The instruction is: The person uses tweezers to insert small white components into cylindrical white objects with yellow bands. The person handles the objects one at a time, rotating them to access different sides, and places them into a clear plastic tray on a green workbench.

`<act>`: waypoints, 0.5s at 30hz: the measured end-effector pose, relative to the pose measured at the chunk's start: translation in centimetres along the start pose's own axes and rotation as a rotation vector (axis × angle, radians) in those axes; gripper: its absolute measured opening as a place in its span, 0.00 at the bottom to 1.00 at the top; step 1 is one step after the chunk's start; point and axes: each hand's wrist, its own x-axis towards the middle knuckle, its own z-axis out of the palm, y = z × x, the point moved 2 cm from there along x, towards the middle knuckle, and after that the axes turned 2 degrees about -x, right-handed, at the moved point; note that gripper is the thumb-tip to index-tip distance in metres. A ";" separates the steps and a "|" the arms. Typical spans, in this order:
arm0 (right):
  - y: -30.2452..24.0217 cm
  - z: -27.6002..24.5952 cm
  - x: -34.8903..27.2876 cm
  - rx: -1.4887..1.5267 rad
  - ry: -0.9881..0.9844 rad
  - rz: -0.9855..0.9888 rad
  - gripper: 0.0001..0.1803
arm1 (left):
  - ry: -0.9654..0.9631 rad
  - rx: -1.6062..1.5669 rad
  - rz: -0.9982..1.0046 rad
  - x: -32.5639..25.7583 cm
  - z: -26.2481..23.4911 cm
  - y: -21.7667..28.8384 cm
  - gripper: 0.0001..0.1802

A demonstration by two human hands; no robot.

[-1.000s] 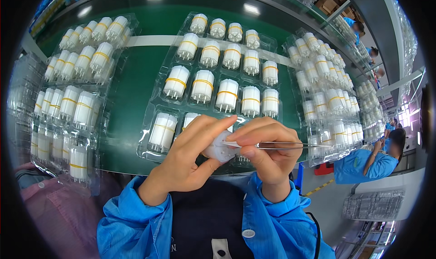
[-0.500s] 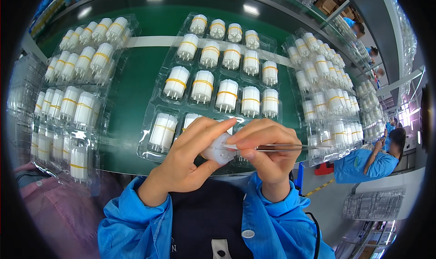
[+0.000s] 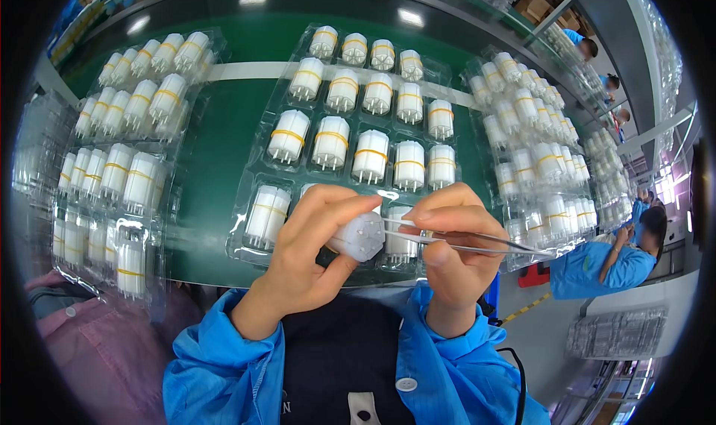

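The left hand (image 3: 302, 261) has its thumb and fingers clamped round a white part (image 3: 359, 238), just below the middle of the frame. The right hand (image 3: 464, 265) pinches metal tweezers (image 3: 533, 250) between thumb and fingers. The prongs stand apart at the tips, just beside the part's end face; whether either tip touches it I cannot tell, and nothing shows between them.

To do this well, I would keep the left fingers firm on the body and clear of the end face, so that the part cannot turn under the tweezers. The right hand would do best to bring the tips in square to the face, lightly, and to squeeze only once both straddle what is wanted; a slanted push could scratch the face or bend a small pin.

The part's long axis runs roughly left to right across the frame. Its studded end face points to the right and partly up toward the camera; the other end is hidden in the left hand. Behind it, toward the upper middle, a clear tray (image 3: 298, 174) holds banded white parts (image 3: 371, 156), their pins toward the bottom of the frame.
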 end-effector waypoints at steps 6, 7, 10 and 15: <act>-0.1 1.5 -0.9 -0.043 0.021 0.082 0.12 | 0.173 0.020 0.039 -0.3 0.6 -0.5 0.30; -0.1 1.6 -1.0 -0.101 -0.004 0.071 0.12 | 0.172 0.068 0.062 -0.2 0.6 -0.4 0.31; 0.5 2.0 -1.2 -0.059 0.058 0.118 0.09 | 0.155 0.187 0.114 -0.1 0.6 -0.3 0.31; 0.8 2.4 -1.2 -0.040 0.070 0.111 0.07 | 0.144 0.287 0.141 -0.2 0.3 -0.4 0.29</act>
